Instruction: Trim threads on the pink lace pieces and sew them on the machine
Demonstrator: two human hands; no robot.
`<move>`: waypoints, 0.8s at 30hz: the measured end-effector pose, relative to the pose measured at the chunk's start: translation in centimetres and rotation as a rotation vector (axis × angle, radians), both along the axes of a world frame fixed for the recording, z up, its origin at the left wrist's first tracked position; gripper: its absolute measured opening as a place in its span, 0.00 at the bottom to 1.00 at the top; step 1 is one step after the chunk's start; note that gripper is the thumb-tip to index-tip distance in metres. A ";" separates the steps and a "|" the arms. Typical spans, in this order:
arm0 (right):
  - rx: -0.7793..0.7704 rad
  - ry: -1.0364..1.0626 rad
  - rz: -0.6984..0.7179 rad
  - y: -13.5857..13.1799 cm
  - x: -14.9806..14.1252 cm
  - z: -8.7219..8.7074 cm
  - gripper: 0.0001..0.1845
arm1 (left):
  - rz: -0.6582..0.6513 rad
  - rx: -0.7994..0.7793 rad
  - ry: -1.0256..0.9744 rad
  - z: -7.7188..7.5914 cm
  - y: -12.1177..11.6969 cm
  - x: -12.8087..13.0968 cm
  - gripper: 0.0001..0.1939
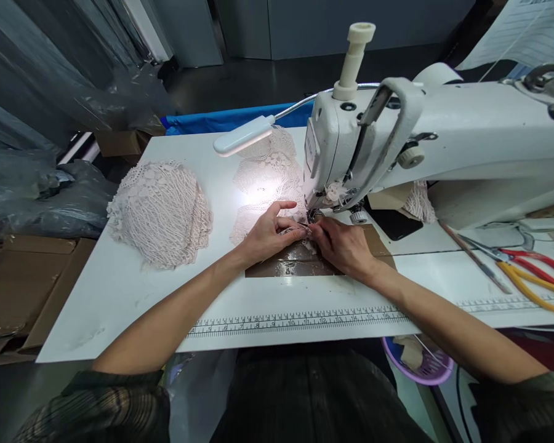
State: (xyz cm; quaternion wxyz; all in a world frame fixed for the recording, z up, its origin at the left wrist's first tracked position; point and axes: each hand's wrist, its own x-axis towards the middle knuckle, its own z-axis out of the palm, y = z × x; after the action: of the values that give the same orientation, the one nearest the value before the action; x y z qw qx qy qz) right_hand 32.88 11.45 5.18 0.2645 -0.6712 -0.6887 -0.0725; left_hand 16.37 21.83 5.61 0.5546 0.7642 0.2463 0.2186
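Note:
Pale pink lace spreads over the white table, lit by the lamp, and runs up to the sewing machine's needle area. My left hand pinches the near edge of the lace, its index finger raised and stretched out. Close beside it on the right, my right hand is closed with its fingertips at the same lace edge, just in front of the presser foot. My fingers partly hide the lace there. Under both hands lies a shiny brown taped patch. The white sewing machine stands right of the lace.
A pile of lace pieces lies on the left of the table. A lamp hangs over the work. At the right are scissors and a black phone-like slab. A ruler tape follows the front edge; a purple basket sits below.

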 end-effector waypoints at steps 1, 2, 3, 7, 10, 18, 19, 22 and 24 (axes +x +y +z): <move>0.037 0.026 0.029 -0.4 0.1 0.1 0.28 | -0.010 0.075 0.003 0.0 -0.1 -0.1 0.29; 0.071 0.043 0.064 -1.1 0.3 0.2 0.27 | -0.029 0.177 0.002 0.1 -0.2 -0.2 0.31; 0.098 0.049 0.102 -1.8 0.6 0.4 0.25 | -0.058 0.307 0.002 0.2 -0.2 -0.3 0.33; 0.133 0.011 0.200 -5.5 2.5 0.7 0.19 | -0.195 0.903 0.048 0.8 -0.2 -0.9 0.27; 0.103 0.001 0.108 -7.8 4.8 0.4 0.17 | -0.279 1.103 0.101 0.9 0.1 -1.0 0.16; 0.095 -0.218 -0.330 -10.8 9.6 -0.6 0.14 | -0.230 1.347 0.020 0.3 0.3 -0.5 0.07; 0.109 -0.196 -0.323 -10.6 9.5 -0.5 0.14 | -0.229 1.355 0.004 0.3 0.3 -0.5 0.06; 0.150 0.037 -0.190 -9.0 8.3 0.0 0.13 | -0.265 1.289 -0.053 0.2 0.2 -0.3 0.04; 0.108 0.204 -0.046 -7.1 7.0 0.6 0.12 | -0.289 1.236 -0.068 -0.1 0.2 -0.3 0.05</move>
State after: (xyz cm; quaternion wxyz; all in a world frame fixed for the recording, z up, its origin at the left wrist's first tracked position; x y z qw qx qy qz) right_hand 39.86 4.32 5.74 0.3673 -0.6754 -0.6378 -0.0469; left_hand 16.09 22.06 5.55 0.0425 0.9614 -0.0490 0.2675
